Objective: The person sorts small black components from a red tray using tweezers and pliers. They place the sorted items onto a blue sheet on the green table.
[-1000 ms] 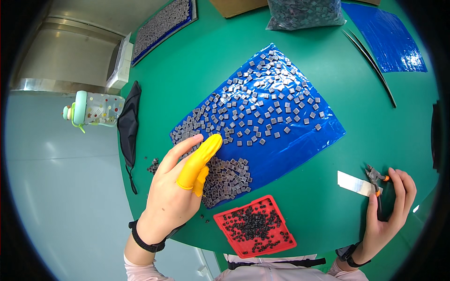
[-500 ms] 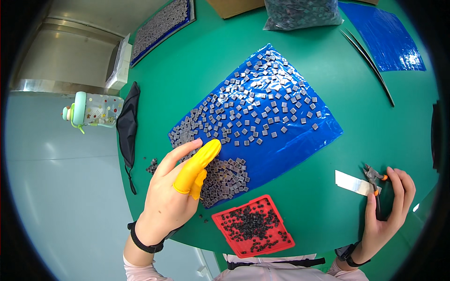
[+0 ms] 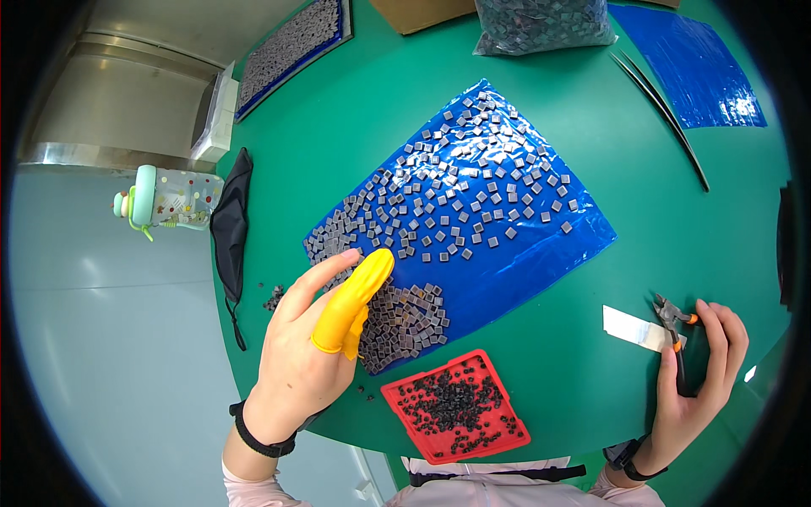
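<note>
Small grey square pieces (image 3: 457, 205) lie scattered over a blue plastic sheet (image 3: 541, 262), and a denser patch of them (image 3: 401, 325) sits at its near left end. My left hand (image 3: 308, 355) is over that left end, fingers stretched out, a yellow cover on its forefinger and more yellow beneath it. Its fingertips are at the pieces; whether they press on any is unclear. On the right, my right hand (image 3: 705, 372) has thumb and fingers around the orange-marked handles of small cutting pliers (image 3: 670, 314). The pliers' jaws overlap a pale flat strip (image 3: 629, 328).
A red tray (image 3: 517, 427) of tiny black parts lies near the table edge. Black tweezers (image 3: 667, 122), another blue sheet (image 3: 688, 68) and a clear bag of pieces (image 3: 545, 25) are farther back. A black mask (image 3: 230, 224) and a bottle (image 3: 177, 198) sit left.
My left hand has shifted very slightly left. My right hand and the pliers look almost unmoved.
</note>
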